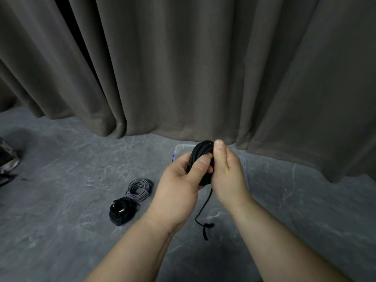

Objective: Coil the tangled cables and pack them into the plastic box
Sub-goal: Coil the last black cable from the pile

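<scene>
Matt black cable coil (pixel 200 153); clear smooth plastic box (pixel 180 148) behind the hands; braided grey cable coil (pixel 139 189) leftward; grey marbled stone-look floor (pixel 61 200); heavy matt cloth curtain (pixel 183 68)

The scene is seen from a single head-worn wide-angle camera, aimed forward and down at close range over both forearms, with the floor (pixel 61 200) below and the curtain (pixel 183 68) filling the upper frame.

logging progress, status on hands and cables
Both hands, left and right, grip black cable coil; tail dangling. Plastic box behind. Nothing blocking.
</scene>
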